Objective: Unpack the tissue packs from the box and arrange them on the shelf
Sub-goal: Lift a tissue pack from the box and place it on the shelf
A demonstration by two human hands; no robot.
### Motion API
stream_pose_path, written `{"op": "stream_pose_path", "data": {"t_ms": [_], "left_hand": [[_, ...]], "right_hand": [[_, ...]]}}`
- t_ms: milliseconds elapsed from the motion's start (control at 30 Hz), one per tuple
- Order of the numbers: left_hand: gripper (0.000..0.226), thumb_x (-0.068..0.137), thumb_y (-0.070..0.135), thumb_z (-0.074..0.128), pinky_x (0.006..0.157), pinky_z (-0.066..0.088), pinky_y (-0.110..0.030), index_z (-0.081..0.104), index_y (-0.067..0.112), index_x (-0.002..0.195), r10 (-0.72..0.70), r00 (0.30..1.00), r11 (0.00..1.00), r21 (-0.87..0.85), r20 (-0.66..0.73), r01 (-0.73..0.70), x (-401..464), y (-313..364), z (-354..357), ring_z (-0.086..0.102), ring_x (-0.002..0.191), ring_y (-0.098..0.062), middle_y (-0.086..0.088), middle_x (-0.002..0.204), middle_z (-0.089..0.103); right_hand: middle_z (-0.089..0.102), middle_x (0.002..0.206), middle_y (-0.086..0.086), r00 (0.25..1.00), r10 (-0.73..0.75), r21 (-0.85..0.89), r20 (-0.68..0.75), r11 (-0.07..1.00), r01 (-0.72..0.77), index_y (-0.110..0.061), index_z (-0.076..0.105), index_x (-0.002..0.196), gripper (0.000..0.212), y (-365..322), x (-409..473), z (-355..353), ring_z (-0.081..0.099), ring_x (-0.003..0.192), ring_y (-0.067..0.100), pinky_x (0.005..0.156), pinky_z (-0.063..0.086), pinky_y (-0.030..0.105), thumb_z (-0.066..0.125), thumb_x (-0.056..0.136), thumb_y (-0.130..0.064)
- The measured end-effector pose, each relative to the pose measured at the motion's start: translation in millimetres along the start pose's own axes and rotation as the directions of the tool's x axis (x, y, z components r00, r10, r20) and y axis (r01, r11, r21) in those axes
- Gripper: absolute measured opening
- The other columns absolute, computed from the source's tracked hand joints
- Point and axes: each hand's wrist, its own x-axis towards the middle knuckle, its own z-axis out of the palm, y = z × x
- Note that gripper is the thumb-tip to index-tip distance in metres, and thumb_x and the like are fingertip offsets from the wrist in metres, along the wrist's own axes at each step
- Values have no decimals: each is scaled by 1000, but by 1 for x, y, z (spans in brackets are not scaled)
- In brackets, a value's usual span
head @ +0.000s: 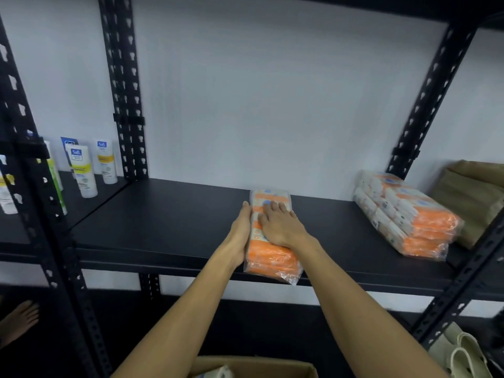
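An orange and white tissue pack [271, 257] in clear wrap lies on the black shelf [163, 222], its near end over the front edge. My left hand [241, 236] presses flat against the pack's left side with straight fingers. My right hand [281, 226] rests flat on top of it. A stack of similar tissue packs [409, 216] sits at the right end of the shelf. The cardboard box [256, 366] stands below at the bottom edge, with a pack [218, 373] partly showing inside.
White tubes [84, 173] stand on the neighbouring shelf at the left. Brown paper bags [474, 197] lie behind the stack at the far right. Black slotted uprights [125, 85] frame the bay. Pale slippers [463, 353] sit at lower right, and a bare foot [19, 320] shows at lower left.
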Motion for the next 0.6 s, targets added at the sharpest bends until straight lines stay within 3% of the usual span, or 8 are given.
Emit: {"op": "stream_pose_path", "data": {"t_ms": [67, 100, 167, 233, 300, 367, 433, 600], "left_hand": [[59, 105, 62, 28, 95, 57, -54, 71, 23, 112, -12, 1000, 999, 33, -8, 12, -1, 1, 3, 75, 99, -36, -18, 103, 78], [61, 106, 61, 28, 94, 58, -53, 71, 20, 115, -14, 1000, 998, 57, -8, 14, -2, 2, 4, 75, 98, -36, -18, 102, 78], [56, 107, 56, 31, 87, 61, -47, 69, 17, 121, 7, 1000, 993, 121, 3, -8, -2, 4, 6, 76, 93, -32, -15, 102, 78], [44, 108, 50, 38, 81, 63, -46, 60, 20, 132, 30, 1000, 988, 150, -2, -29, 1, 4, 11, 77, 92, -30, -12, 106, 77], [37, 109, 45, 40, 77, 63, -47, 52, 25, 138, 16, 1000, 988, 152, -3, -15, 0, 4, 19, 77, 92, -30, -13, 110, 76], [34, 109, 42, 40, 75, 63, -46, 51, 26, 137, 23, 1000, 988, 154, 1, -23, -2, 2, 30, 77, 91, -30, -13, 109, 76], [36, 109, 43, 39, 76, 63, -46, 49, 25, 138, 43, 999, 985, 166, 18, -45, -4, -2, 43, 77, 92, -30, -13, 111, 76], [40, 108, 48, 39, 76, 63, -46, 52, 24, 139, 20, 999, 985, 170, 35, -26, -3, -6, 81, 77, 90, -31, -14, 109, 76]], "right_hand": [[16, 167, 10, 1000, -13, 129, 7, 992, 12, -11, 23, 159, 56, 2, -6, -9, 11, 155, 28, 125, 12, 49, 21, 109, -38], [32, 162, 12, 1000, -12, 303, -19, 953, 17, -12, 36, 154, 52, 5, -12, -16, 28, 150, 29, 123, 23, 48, 26, 109, -37], [61, 137, 7, 983, 101, 671, -154, 741, 29, -15, 56, 137, 39, 19, -24, -20, 64, 119, 22, 100, 53, 42, 38, 108, -34], [59, 135, 2, 963, 224, 823, -147, 568, -6, -14, 46, 145, 44, 34, -40, -21, 68, 105, 18, 79, 58, 30, 50, 104, -29], [57, 141, 8, 965, 262, 904, 0, 412, -112, -11, 28, 157, 66, 47, -48, -11, 68, 110, 23, 84, 59, 35, 58, 101, -28], [70, 124, 13, 968, 237, 964, 81, 230, -137, -8, 46, 146, 50, 51, -53, -5, 73, 103, 28, 91, 59, 45, 59, 101, -25], [76, 109, 13, 970, 228, 989, 80, 103, -106, -10, 62, 127, 29, 52, -60, -7, 75, 96, 30, 86, 61, 46, 58, 102, -24], [77, 105, 13, 965, 256, 991, 50, 104, -79, -12, 64, 122, 23, 82, -74, -19, 76, 93, 30, 77, 62, 42, 55, 101, -17]]}}
